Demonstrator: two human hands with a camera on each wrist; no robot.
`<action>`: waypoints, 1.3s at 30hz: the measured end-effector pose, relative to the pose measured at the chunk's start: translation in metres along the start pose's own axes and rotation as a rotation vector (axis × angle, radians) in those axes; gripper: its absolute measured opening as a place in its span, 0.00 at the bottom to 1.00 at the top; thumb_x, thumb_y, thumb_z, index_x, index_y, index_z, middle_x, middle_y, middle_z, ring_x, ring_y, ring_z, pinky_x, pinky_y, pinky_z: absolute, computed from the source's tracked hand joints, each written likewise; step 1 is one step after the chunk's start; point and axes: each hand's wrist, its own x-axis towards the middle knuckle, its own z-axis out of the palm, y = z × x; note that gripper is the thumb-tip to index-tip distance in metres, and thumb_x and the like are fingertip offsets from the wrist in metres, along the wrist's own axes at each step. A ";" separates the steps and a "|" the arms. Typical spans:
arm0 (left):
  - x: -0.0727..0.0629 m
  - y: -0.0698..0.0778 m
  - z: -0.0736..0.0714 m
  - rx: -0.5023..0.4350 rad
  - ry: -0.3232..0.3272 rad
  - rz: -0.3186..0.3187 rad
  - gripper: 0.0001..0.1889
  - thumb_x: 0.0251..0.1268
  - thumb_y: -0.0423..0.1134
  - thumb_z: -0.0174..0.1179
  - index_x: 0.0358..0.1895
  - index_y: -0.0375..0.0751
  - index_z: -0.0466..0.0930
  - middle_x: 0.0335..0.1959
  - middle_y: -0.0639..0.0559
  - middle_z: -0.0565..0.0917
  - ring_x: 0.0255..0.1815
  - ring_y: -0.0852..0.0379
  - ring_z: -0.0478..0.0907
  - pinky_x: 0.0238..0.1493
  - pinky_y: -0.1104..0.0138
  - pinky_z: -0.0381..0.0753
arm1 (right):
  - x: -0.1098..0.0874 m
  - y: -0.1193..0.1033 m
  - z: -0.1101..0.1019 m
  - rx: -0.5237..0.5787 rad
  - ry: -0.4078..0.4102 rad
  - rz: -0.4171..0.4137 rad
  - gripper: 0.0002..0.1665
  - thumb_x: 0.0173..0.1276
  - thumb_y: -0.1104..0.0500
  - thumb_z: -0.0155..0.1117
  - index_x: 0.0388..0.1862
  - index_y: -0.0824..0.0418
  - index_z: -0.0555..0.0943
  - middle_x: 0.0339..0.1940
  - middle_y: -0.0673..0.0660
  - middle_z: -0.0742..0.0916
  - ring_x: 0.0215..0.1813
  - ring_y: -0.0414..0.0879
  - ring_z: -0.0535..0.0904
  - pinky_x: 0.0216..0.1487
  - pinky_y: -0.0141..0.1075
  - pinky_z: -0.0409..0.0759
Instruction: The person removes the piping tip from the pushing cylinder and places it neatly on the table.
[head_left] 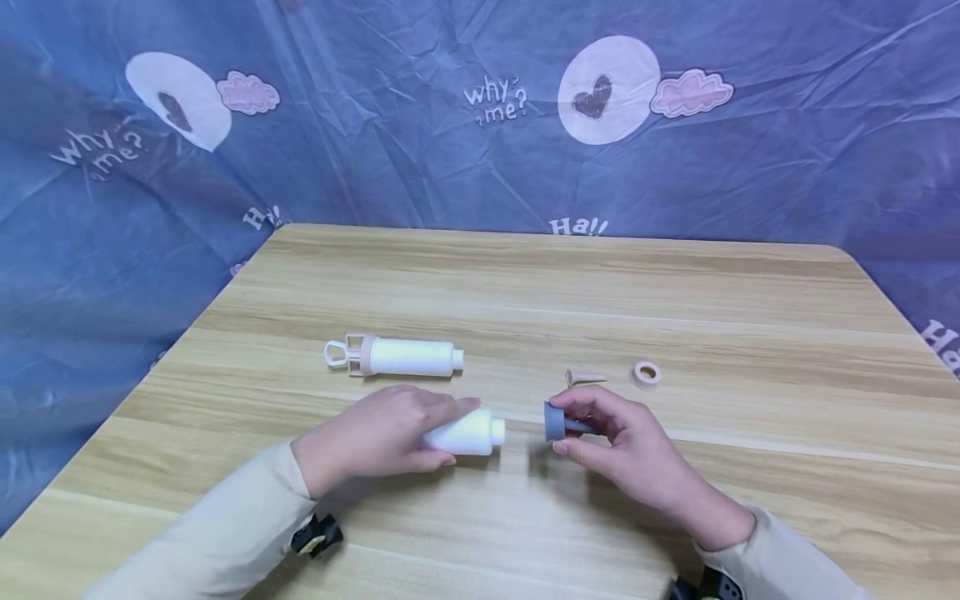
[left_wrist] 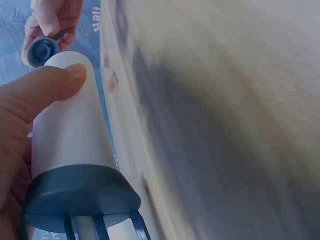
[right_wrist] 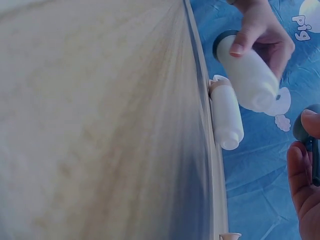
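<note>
My left hand (head_left: 386,433) grips a large white plastic syringe (head_left: 467,435), its thumb along the barrel. The syringe lies sideways with its short narrow neck pointing right. A dark grey-blue collar (left_wrist: 82,192) with prongs closes its rear end in the left wrist view. To the right, my right hand (head_left: 633,446) pinches a grey nozzle (head_left: 554,422) between thumb and fingers. Its wide, round, hollow end faces the syringe's neck, while its thin spout points back into the palm. A gap separates nozzle and neck.
Behind the left hand lies a second white syringe (head_left: 412,357) with a beige collar and a white pull ring. Beyond the right hand are a beige cone-shaped nozzle (head_left: 583,377) and a beige ring (head_left: 647,373). A blue printed cloth (head_left: 420,125) hangs behind the wooden table (head_left: 525,292).
</note>
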 end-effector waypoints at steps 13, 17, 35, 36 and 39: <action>-0.020 -0.015 0.012 0.043 -0.036 -0.094 0.34 0.50 0.46 0.67 0.61 0.35 0.71 0.46 0.43 0.83 0.42 0.53 0.81 0.45 0.63 0.80 | 0.001 0.002 -0.002 -0.014 0.012 -0.010 0.21 0.52 0.72 0.68 0.47 0.64 0.77 0.37 0.53 0.85 0.39 0.38 0.81 0.44 0.29 0.79; -0.024 -0.017 0.013 0.045 -0.035 -0.109 0.34 0.49 0.45 0.68 0.61 0.35 0.71 0.46 0.42 0.83 0.43 0.52 0.81 0.47 0.62 0.80 | 0.001 0.002 -0.002 -0.018 0.015 -0.006 0.22 0.51 0.72 0.68 0.47 0.64 0.77 0.38 0.54 0.85 0.40 0.38 0.81 0.44 0.29 0.80; -0.031 -0.022 0.014 0.064 -0.044 -0.133 0.34 0.48 0.45 0.69 0.60 0.35 0.72 0.46 0.42 0.83 0.44 0.51 0.81 0.47 0.61 0.80 | 0.002 0.003 -0.003 -0.011 0.015 -0.005 0.22 0.51 0.72 0.68 0.47 0.64 0.77 0.39 0.54 0.84 0.41 0.38 0.81 0.45 0.28 0.79; -0.031 -0.022 0.014 0.062 -0.044 -0.135 0.34 0.48 0.45 0.69 0.60 0.35 0.72 0.46 0.41 0.83 0.44 0.51 0.81 0.47 0.61 0.80 | 0.002 0.003 -0.003 -0.011 0.016 -0.005 0.22 0.51 0.72 0.68 0.47 0.64 0.77 0.39 0.53 0.84 0.41 0.38 0.81 0.45 0.28 0.79; -0.031 -0.023 0.015 0.056 -0.044 -0.140 0.34 0.48 0.44 0.69 0.60 0.35 0.72 0.46 0.42 0.83 0.44 0.51 0.81 0.46 0.62 0.80 | 0.002 0.004 -0.003 -0.009 0.015 -0.005 0.22 0.51 0.73 0.68 0.47 0.65 0.77 0.39 0.54 0.84 0.41 0.38 0.81 0.45 0.28 0.79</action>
